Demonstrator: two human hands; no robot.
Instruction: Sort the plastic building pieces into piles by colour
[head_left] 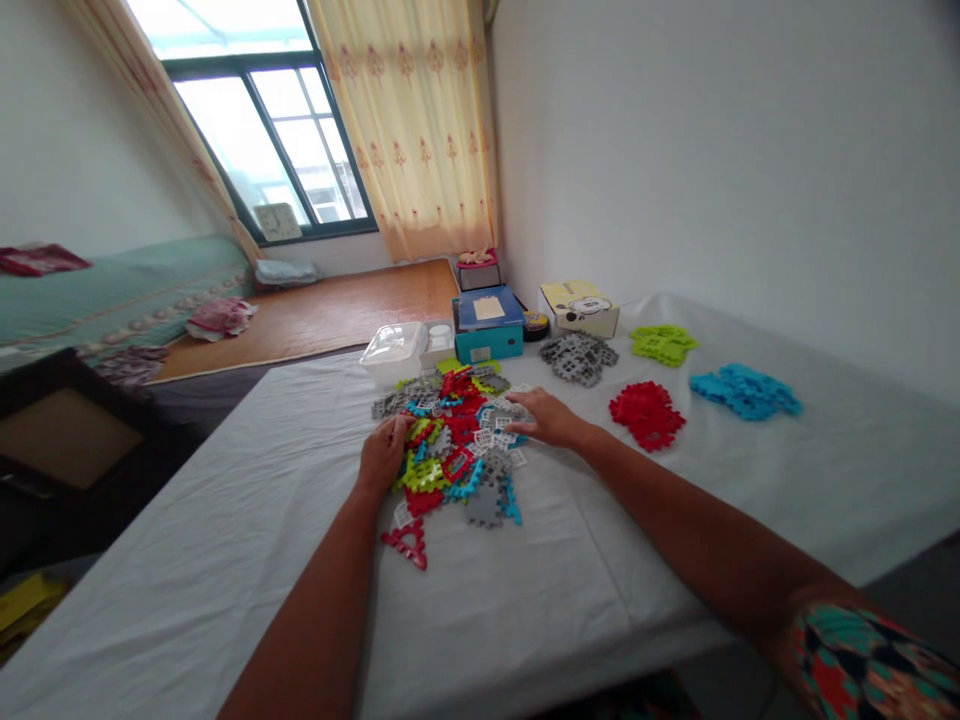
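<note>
Fingers (519, 425) of the right hand (544, 418) lie stretched and close together, pointing left, flat on pale tiles at the right edge of the mixed pile (450, 440). The left hand (384, 452) curls over the left edge; whether it pinches a tile I cannot tell. The mixed pile lies mid-table on the white cloth (225, 560), its long axis running away from the person, from a red triangle piece (409, 545) to a clear container (394, 350). To the right lie a grey heap (577, 358), green heap (662, 343), red heap (647, 413) and blue heap (744, 390).
</note>
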